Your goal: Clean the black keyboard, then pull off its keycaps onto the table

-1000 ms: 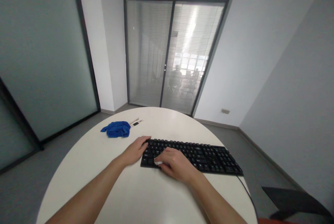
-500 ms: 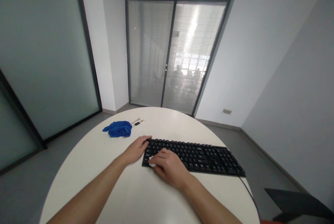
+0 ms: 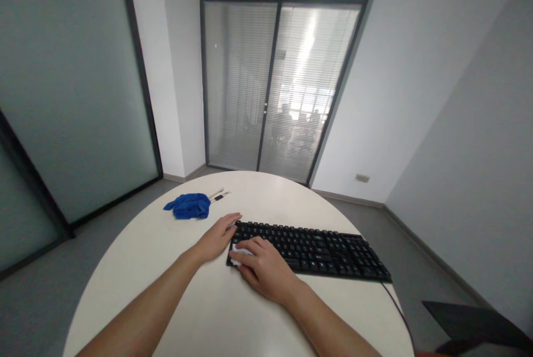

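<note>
A black keyboard (image 3: 328, 251) lies on the round white table (image 3: 200, 312). My right hand (image 3: 264, 268) presses a crumpled white wipe (image 3: 239, 254) onto the keys at the keyboard's left end, fingers bent over it. Beside that, my left hand (image 3: 217, 237) rests at the keyboard's upper left corner, its fingers stretched along the edge and its thumb near the side. Nothing shows in the left hand.
A bunched blue cloth (image 3: 189, 205) lies at the table's far left, with thin sticks (image 3: 219, 196), one with a black part, beside it. The keyboard's cable (image 3: 397, 307) runs over the right edge. A dark chair part (image 3: 470, 321) stands at lower right.
My right hand has moved slightly left with the white wipe, towards the keyboard's left edge. More of the wipe shows. My left hand has barely shifted.
</note>
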`<state>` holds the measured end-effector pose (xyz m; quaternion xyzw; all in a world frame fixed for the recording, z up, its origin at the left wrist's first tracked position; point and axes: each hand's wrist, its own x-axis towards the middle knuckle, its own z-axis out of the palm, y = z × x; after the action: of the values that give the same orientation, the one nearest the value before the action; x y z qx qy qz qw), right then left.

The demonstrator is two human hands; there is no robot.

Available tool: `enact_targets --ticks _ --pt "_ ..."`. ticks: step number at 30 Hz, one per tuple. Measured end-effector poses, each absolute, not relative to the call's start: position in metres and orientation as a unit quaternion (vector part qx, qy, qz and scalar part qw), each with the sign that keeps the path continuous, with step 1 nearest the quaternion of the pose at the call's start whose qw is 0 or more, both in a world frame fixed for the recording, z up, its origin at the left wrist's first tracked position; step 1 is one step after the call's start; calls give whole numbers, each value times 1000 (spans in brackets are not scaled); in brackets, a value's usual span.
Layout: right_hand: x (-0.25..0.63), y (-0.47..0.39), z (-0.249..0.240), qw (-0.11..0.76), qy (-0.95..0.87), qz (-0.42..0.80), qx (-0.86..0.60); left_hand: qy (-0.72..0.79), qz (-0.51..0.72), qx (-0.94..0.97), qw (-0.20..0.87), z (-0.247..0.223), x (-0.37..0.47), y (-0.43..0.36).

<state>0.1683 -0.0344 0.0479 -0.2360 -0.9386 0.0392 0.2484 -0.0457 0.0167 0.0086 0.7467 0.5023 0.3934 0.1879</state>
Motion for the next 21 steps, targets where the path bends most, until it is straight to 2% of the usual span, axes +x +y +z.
enact_targets --ticks 2,5,10,17,21 --pt "172 -33 49 250 -936 48 -244 490 405 754 163 19 -46 10" --pt "177 -29 50 297 -907 84 -287 459 394 785 133 41 -41 -6" --pt "186 -20 50 376 -824 173 -387 429 338 824 151 59 -18 -30" --pt "198 -17 56 355 -848 246 -306 438 345 818 142 52 -9 -30" --pt "219 -4 61 365 -838 195 -356 459 329 821 85 54 -15 -28"
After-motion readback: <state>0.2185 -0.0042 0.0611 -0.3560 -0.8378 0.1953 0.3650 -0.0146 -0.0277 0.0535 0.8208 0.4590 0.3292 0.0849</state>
